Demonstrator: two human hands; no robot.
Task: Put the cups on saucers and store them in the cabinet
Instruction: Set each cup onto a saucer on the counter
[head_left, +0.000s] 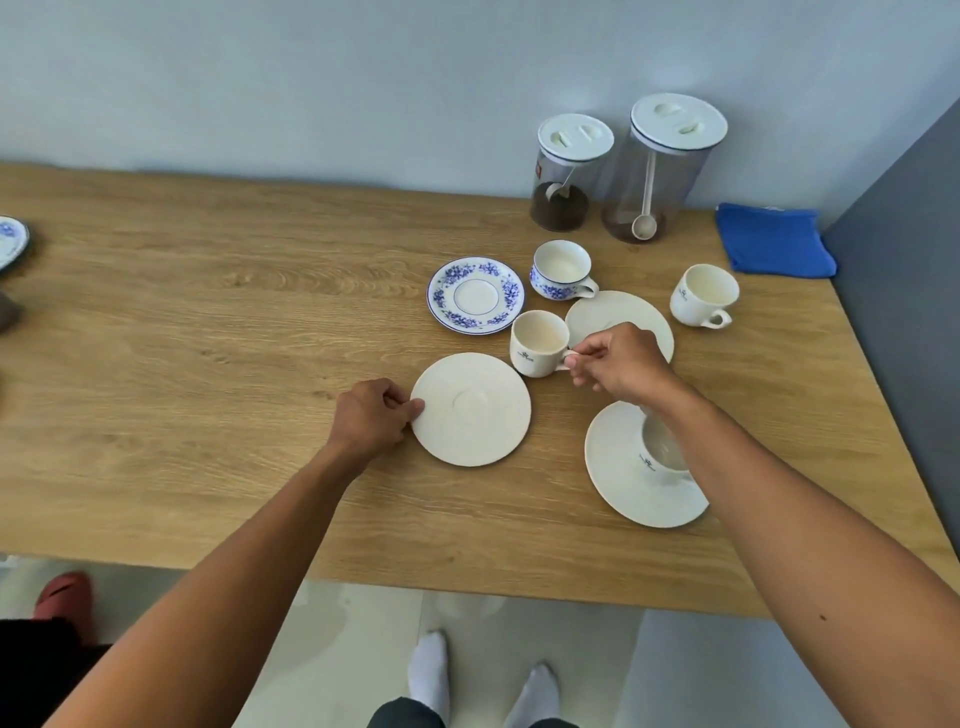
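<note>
From the head view, the right hand (618, 361) pinches the handle of a cream cup (537, 343) standing on the table just beyond the plain saucer (472, 410), whose left rim the left hand (374, 415) pinches with curled fingers; best to lift the cup clear and set it in the saucer's central well. The wooden table (208, 322) meets a pale wall, with two jars (623, 171) and a blue cloth (774, 239) at the back

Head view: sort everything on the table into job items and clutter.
Job: held white cup; far white cup; cup on saucer; floral cup; gripped saucer; middle saucer; loaded saucer; floral saucer.
Lying about: shorter jar; taller jar; blue cloth.
</note>
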